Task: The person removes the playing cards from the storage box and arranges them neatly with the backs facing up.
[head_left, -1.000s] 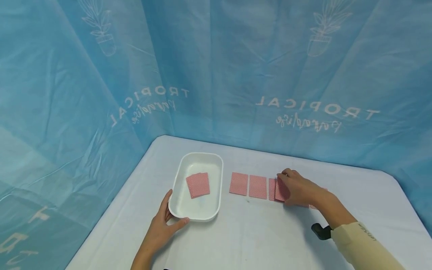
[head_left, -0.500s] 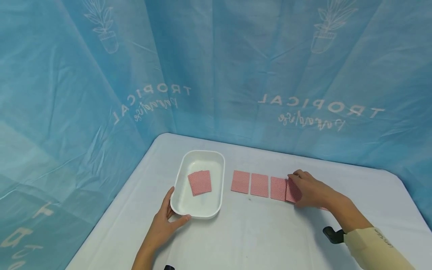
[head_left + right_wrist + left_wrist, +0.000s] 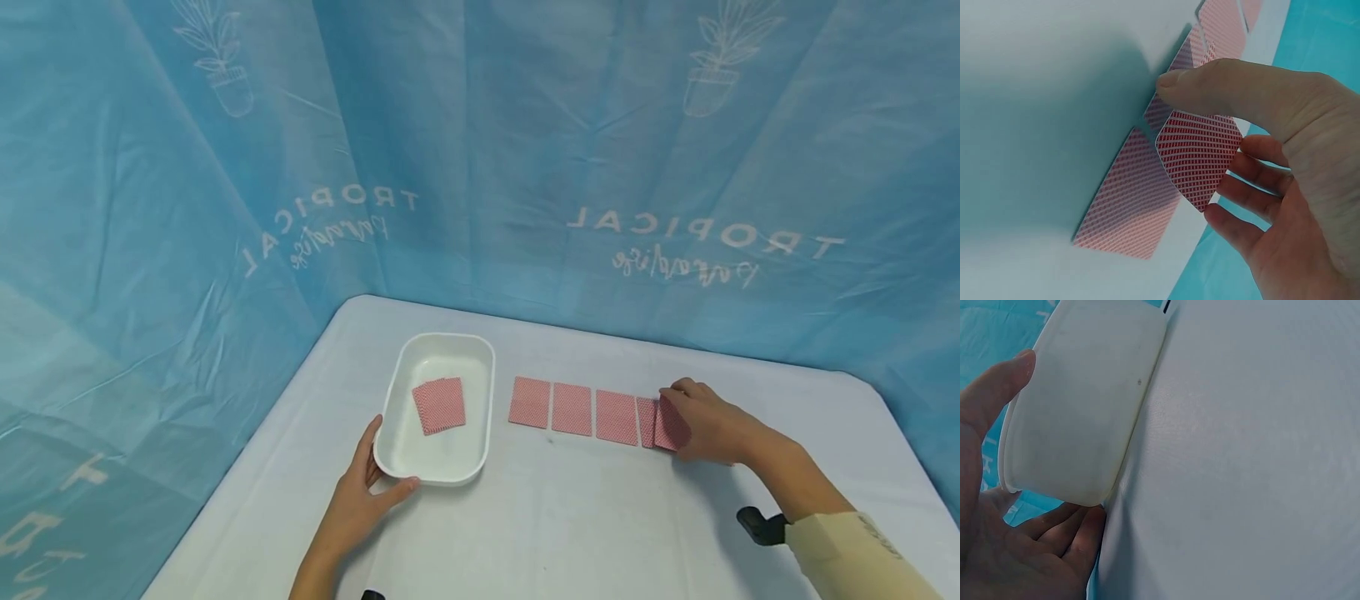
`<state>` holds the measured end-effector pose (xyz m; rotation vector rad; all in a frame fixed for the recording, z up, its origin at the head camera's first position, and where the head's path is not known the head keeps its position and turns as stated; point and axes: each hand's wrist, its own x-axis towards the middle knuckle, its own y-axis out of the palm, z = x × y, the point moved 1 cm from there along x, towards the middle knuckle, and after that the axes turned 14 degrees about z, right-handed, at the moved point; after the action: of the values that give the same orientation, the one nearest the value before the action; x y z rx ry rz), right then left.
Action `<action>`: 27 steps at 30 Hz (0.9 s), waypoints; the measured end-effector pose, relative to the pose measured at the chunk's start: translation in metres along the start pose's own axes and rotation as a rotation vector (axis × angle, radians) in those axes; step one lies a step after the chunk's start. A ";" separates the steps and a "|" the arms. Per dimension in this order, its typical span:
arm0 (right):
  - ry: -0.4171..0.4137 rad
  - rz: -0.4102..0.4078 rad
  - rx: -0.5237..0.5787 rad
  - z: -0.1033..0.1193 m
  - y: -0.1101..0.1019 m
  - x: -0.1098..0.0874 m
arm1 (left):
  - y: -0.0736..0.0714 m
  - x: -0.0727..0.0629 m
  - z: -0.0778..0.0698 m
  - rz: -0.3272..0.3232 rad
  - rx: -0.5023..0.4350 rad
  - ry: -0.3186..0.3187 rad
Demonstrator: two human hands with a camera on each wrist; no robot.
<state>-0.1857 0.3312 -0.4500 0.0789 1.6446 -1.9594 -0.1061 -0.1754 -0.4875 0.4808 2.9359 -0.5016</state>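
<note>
My left hand (image 3: 358, 500) grips the near left corner of a white tray (image 3: 446, 460), thumb on the near rim and fingers along the left side. The left wrist view shows the tray's outer wall (image 3: 1079, 412) between thumb and fingers. Inside the tray lie a few overlapping red-backed playing cards (image 3: 441, 406). My right hand (image 3: 712, 421) pinches a red-backed playing card (image 3: 1200, 156), bowed between thumb and fingertips, over the right part of a row of face-down cards. A fourth-place card (image 3: 646, 422) in that row is partly covered; another card (image 3: 1125, 206) lies below the hand.
Three fully visible cards, the leftmost (image 3: 529, 402) near the tray, lie spaced on the white tablecloth (image 3: 562, 517). Blue printed curtains (image 3: 480, 167) rise at the table's back and left edges. A black wrist-mounted piece (image 3: 761, 527) sticks out beside the right sleeve.
My right hand has moved right along the row with the held card, uncovering the third card and part of the fourth. The left hand and the tray stay in place.
</note>
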 end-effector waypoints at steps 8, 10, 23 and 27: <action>0.010 -0.020 0.036 -0.016 0.010 -0.010 | 0.000 0.006 0.015 -0.008 0.020 0.012; 0.022 -0.011 0.049 -0.019 0.012 -0.013 | 0.001 0.005 0.015 -0.003 0.019 0.011; 0.024 -0.036 0.013 -0.034 0.009 -0.027 | 0.001 0.005 0.013 -0.014 0.023 -0.001; 0.026 -0.026 -0.004 -0.037 0.009 -0.031 | 0.001 0.005 0.013 -0.017 0.024 -0.012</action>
<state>-0.1676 0.3765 -0.4548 0.0824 1.6736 -1.9822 -0.1096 -0.1781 -0.5010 0.4539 2.9281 -0.5398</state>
